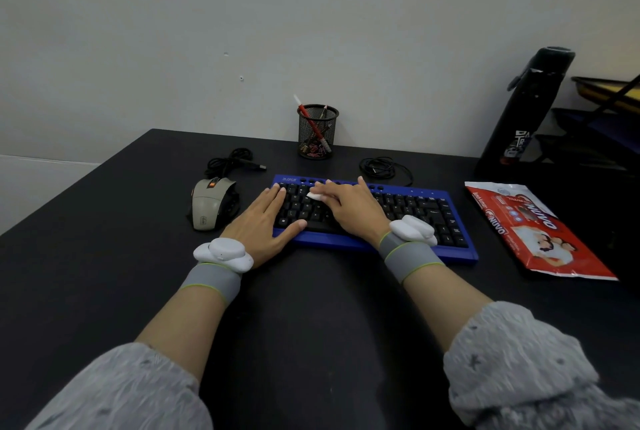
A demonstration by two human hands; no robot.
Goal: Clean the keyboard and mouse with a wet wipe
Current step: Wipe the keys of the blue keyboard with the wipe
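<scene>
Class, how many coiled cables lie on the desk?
2. The mouse cable lies coiled behind the mouse; the keyboard cable lies coiled behind the keyboard. None looks hidden.

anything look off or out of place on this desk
Nothing spilled or damaged. The one oddity: both cables appear unplugged. The mouse cable lies bundled behind the mouse with its USB plug loose on the desk, and the keyboard cable is coiled behind the keyboard.

Light was soft, even, rather dim. Wall (311, 31) behind keyboard (415, 206) looked flat grey; desk (311, 308) near-black, detail lost. Wide-angle bent edges: bottle (526, 107) far right of keyboard leaned inward. Sleeves (121, 388) below keyboard were blurred.
</scene>
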